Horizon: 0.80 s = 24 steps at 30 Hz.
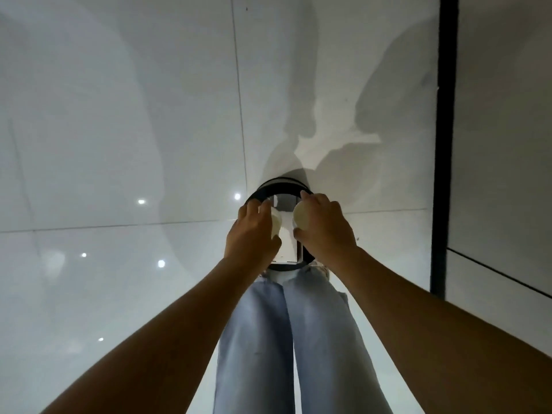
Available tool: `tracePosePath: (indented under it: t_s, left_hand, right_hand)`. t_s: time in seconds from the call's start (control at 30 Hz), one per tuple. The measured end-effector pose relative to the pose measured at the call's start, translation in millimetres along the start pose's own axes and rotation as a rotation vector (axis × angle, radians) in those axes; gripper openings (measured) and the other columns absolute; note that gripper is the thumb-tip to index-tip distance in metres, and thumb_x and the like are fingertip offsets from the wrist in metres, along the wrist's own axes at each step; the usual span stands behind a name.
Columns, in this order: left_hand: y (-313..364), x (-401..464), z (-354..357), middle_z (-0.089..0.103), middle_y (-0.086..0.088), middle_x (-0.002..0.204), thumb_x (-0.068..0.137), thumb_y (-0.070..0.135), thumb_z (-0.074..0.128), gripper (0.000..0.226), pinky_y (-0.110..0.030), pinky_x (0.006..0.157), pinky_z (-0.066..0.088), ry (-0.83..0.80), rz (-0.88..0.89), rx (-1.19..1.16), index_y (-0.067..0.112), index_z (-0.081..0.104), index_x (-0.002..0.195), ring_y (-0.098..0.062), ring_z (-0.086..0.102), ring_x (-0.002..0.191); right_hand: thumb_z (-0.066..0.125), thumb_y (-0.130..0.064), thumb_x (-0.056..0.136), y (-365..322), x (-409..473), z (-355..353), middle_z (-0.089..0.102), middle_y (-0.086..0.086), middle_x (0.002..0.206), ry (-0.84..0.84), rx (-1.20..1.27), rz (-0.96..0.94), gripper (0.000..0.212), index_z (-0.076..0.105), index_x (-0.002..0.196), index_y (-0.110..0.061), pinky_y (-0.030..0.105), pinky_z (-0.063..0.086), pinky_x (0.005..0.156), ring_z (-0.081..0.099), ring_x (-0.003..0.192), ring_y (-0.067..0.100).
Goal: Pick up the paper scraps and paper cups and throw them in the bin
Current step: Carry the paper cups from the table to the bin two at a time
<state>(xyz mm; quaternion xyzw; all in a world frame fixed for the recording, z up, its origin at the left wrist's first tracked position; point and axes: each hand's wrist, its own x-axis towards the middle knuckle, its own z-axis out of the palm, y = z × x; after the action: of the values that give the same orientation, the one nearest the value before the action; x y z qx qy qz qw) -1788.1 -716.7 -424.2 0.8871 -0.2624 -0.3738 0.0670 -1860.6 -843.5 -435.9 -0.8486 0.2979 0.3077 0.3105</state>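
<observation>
A round bin point(270, 187) with a black rim stands on the floor right in front of my feet. Both of my hands hover over its opening. My left hand point(252, 233) grips a pale paper cup point(276, 224), lying on its side. My right hand point(324, 227) grips a second pale paper cup point(302, 217), its round end turned toward the left. White paper point(288, 237) shows inside the bin between the two hands. The hands hide the left and right sides of the bin's rim.
The floor is glossy white tile point(119, 144) with thin joints and bright light spots. A black vertical strip point(445, 144) runs along the right, with a grey wall panel point(501, 130) beyond it. My legs in light blue jeans point(298, 339) fill the lower middle.
</observation>
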Motion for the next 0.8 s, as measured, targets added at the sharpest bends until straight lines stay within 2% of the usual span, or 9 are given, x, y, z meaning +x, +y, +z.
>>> tracePosePath:
  t_s: [0.1,0.23,0.4,0.57,0.7,0.8]
  left_hand:
    - [-8.8,28.4,28.0,0.043,-0.007,0.139,0.083,0.025,0.069,0.066,-0.033,0.095,0.046,0.029,-0.008,-0.023,0.012,0.037,0.140,-0.025,0.041,0.127]
    - [-16.2,52.4,52.5,0.038,-0.007,0.145,0.085,0.029,0.068,0.070,-0.034,0.102,0.041,0.034,-0.030,-0.029,0.010,0.033,0.143,-0.026,0.036,0.133]
    - [-24.1,65.4,68.0,0.031,-0.010,0.151,0.087,0.032,0.065,0.071,-0.037,0.113,0.031,0.028,-0.032,-0.051,0.009,0.031,0.145,-0.027,0.025,0.141]
    - [-31.8,55.7,66.9,0.028,-0.008,0.152,0.084,0.032,0.068,0.074,-0.039,0.112,0.033,-0.004,-0.038,-0.043,0.011,0.030,0.144,-0.026,0.023,0.141]
    - [-34.4,30.6,44.5,0.037,-0.008,0.146,0.084,0.027,0.067,0.068,-0.034,0.110,0.033,0.022,-0.028,-0.051,0.010,0.034,0.142,-0.025,0.032,0.135]
    - [-33.2,1.9,8.3,0.039,-0.007,0.144,0.088,0.028,0.061,0.062,-0.030,0.108,0.030,0.030,-0.040,-0.056,0.013,0.034,0.142,-0.023,0.032,0.133]
  right_hand:
    - [0.066,-0.028,0.089,8.2,31.4,20.0,0.031,0.004,0.151,-0.024,-0.011,-0.034,0.076,0.024,0.151,-0.019,0.042,0.045,0.103,0.032,0.136,0.027]
    - [0.065,-0.031,0.090,9.2,55.9,39.9,0.023,0.005,0.154,-0.020,-0.031,-0.066,0.076,0.022,0.151,-0.020,0.038,0.043,0.103,0.027,0.139,0.027]
    - [0.062,-0.035,0.092,10.1,68.7,53.4,0.014,0.003,0.158,-0.010,-0.040,-0.081,0.074,0.020,0.152,-0.021,0.039,0.042,0.107,0.016,0.143,0.026]
    - [0.060,-0.035,0.092,14.6,62.5,53.5,0.008,0.002,0.160,-0.064,-0.100,-0.082,0.080,0.010,0.153,-0.024,0.043,0.036,0.111,0.010,0.146,0.028]
    - [0.057,-0.031,0.094,8.1,38.2,40.5,0.012,0.002,0.159,-0.050,-0.113,-0.053,0.075,0.011,0.153,-0.024,0.040,0.038,0.109,0.016,0.144,0.026]
    - [0.056,-0.026,0.093,-12.0,8.8,15.7,0.026,0.000,0.154,-0.017,-0.088,-0.067,0.068,0.020,0.150,-0.023,0.037,0.043,0.101,0.034,0.133,0.025]
